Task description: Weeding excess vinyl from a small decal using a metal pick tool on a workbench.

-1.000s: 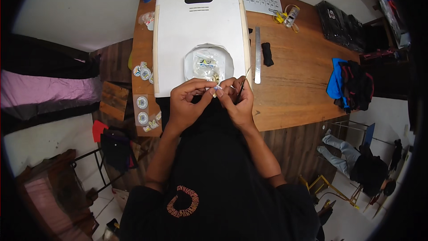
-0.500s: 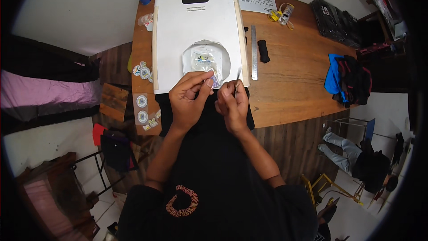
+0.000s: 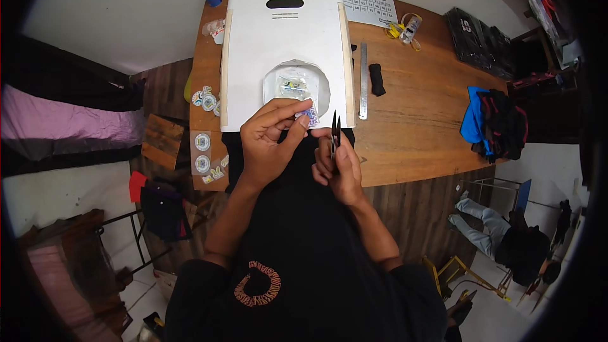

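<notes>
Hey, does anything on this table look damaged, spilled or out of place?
The opening in the white panel, beyond the left hand, looks odd: its outline is angular and uneven, perhaps roughly cut, unlike the neat slot at the far end. No spill is visible.

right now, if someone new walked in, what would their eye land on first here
Probably the big white board on the wooden table, with its rounded cut-out toward the person. Near that edge, the left grip pinches a small purple-patterned piece, while dark pointed snips stick up from the right grip. Shiny pink cloth shows at far left.
</notes>
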Demonstrator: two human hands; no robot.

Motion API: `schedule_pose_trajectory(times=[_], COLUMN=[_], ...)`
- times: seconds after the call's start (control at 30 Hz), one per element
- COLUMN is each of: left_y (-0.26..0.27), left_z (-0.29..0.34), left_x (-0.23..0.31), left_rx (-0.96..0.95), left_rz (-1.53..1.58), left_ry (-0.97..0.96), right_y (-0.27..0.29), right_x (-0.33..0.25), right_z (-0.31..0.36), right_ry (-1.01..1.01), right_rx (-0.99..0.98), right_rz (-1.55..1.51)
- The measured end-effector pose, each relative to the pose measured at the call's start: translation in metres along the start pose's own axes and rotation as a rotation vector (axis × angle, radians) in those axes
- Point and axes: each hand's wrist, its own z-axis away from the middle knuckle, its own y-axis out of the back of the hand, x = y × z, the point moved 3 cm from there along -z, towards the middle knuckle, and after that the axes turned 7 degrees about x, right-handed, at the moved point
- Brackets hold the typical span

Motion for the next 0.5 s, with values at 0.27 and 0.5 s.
schedule_pose_trajectory(times=[0.27,0.5], left_y=[-0.001,-0.003], left_z=[-0.003,-0.003], left_x=[0.004,0.003], left_rx=[-0.012,-0.04], left_rz=[-0.016,-0.06], left_ry=[-0.019,-0.026], right_y=[-0.007,-0.007], right_x=[-0.002,0.001], right_z=[-0.003,-0.004], right_ry=[0.005,0.022], right_rx=[-0.111,-0.129], right_rz=[0.065,-0.021])
